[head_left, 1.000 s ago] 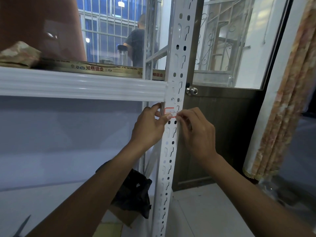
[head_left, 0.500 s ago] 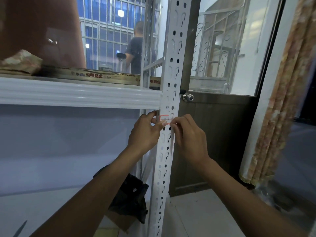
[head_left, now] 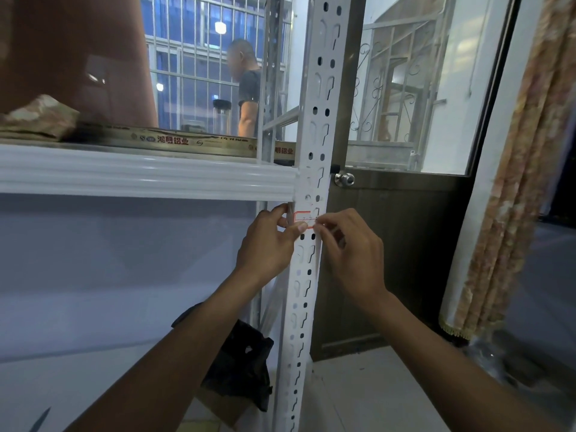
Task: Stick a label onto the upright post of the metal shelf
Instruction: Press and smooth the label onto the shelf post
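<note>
Fingers (head_left: 297,227) of the left hand (head_left: 268,244) are curled at the left edge of the post (head_left: 307,291). The thumb presses on the lower left corner of the label (head_left: 303,219), and the index finger hooks round the post's edge just above it. On the other side, the right hand (head_left: 352,254) has its fingers (head_left: 324,218) bent, and their tips pinch the label's right end. That end is hidden behind them, so I cannot tell whether it lies flat on the metal or stands off it.

The label is a small white slip with a red border. It sits across the front face of the white perforated post, just below the point where the shelf beam (head_left: 146,176) meets it. Some handwriting shows on it, too small to read.

The post runs out of the picture at top and bottom, and the beam is cut off at the left edge. On the shelf's top lie a folded patterned cloth (head_left: 40,116) and a long printed box (head_left: 162,139), both only partly seen. Behind the post stands a brown door (head_left: 399,260) with a round knob (head_left: 344,179), and a curtain (head_left: 514,182) hangs at the right. A black bag (head_left: 243,366) sits low beside the post, partly covered by the left forearm. Through the window a person (head_left: 247,88) stands side-on.
</note>
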